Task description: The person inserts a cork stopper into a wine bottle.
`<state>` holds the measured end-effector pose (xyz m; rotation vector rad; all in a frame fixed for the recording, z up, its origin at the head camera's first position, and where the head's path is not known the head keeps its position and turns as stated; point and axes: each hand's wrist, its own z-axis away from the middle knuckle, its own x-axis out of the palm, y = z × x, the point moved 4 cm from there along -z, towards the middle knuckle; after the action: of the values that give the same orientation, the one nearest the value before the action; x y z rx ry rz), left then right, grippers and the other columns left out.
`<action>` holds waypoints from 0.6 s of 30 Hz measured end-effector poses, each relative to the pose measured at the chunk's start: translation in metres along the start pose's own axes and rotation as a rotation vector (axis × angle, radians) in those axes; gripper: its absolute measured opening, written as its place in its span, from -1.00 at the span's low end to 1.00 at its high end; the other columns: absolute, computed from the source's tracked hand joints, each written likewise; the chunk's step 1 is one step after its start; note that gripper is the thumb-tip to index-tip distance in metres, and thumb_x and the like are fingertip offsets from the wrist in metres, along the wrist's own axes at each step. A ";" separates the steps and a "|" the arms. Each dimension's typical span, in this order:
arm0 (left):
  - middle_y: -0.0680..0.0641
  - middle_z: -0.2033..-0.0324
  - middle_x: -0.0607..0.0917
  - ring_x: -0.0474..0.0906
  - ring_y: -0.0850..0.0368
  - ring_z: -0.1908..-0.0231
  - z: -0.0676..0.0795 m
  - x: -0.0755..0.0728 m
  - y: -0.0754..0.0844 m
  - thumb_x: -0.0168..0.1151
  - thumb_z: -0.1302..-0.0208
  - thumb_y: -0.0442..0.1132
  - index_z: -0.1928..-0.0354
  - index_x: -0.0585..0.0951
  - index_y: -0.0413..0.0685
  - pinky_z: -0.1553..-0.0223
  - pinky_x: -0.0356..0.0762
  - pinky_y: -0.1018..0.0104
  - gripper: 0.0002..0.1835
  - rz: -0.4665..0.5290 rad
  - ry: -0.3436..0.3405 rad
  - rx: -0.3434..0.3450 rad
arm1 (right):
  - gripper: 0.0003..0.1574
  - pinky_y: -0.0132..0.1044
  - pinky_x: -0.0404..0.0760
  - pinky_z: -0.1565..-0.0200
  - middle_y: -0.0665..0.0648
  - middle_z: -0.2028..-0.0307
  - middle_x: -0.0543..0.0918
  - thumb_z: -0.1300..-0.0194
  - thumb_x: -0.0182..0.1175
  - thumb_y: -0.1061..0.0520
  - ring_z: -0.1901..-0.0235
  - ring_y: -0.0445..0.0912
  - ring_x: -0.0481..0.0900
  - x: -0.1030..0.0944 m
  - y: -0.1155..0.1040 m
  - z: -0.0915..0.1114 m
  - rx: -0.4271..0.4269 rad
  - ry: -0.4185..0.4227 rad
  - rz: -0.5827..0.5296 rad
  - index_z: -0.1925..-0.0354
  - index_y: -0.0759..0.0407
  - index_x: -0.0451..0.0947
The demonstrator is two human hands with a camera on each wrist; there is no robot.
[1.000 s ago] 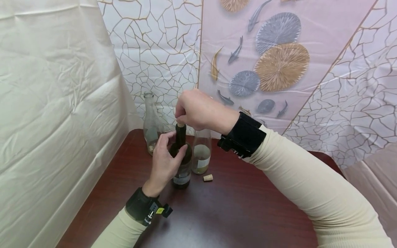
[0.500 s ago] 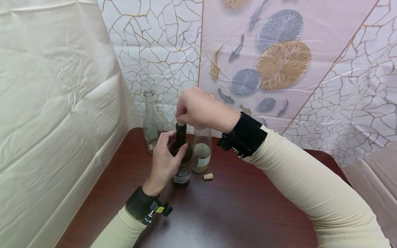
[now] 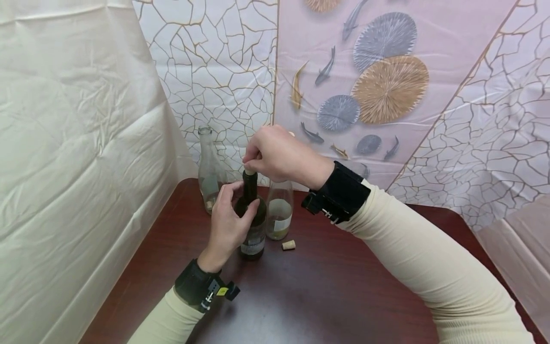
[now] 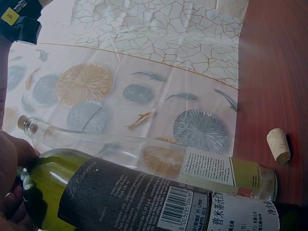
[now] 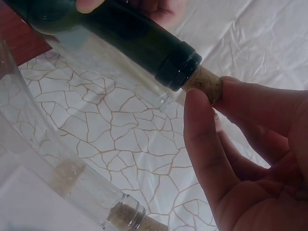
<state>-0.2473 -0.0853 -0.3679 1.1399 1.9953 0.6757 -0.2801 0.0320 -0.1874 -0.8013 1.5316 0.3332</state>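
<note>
The right hand (image 3: 279, 153) pinches a cork (image 5: 206, 83) between the thumb and the fingers; this cork sits partly inside the mouth of the green wine bottle (image 3: 252, 239). The bottle stands upright on the desk (image 3: 335, 291), and the left hand (image 3: 231, 220) has its fingers curled round its upper part. Just beside it stands a corked clear bottle (image 3: 279, 212). A loose cork (image 3: 289, 245) lies near them, and behind, at the left, is another clear bottle (image 3: 209, 165).
</note>
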 end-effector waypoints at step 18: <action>-0.25 -0.04 0.58 0.58 -0.12 -0.07 0.001 0.002 -0.001 0.44 -0.33 -0.29 -0.27 0.49 -0.24 -0.16 0.67 -0.05 -0.48 -0.012 0.040 0.042 | -0.85 -0.47 0.70 0.06 0.08 0.19 0.80 -0.44 0.31 0.19 0.21 -0.16 0.74 0.033 0.040 0.076 -0.181 0.758 -0.286 0.14 0.19 0.81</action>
<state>-0.2475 -0.0844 -0.3702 1.1460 2.0577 0.6580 -0.2471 0.1004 -0.2404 -1.3731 2.0621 -0.0661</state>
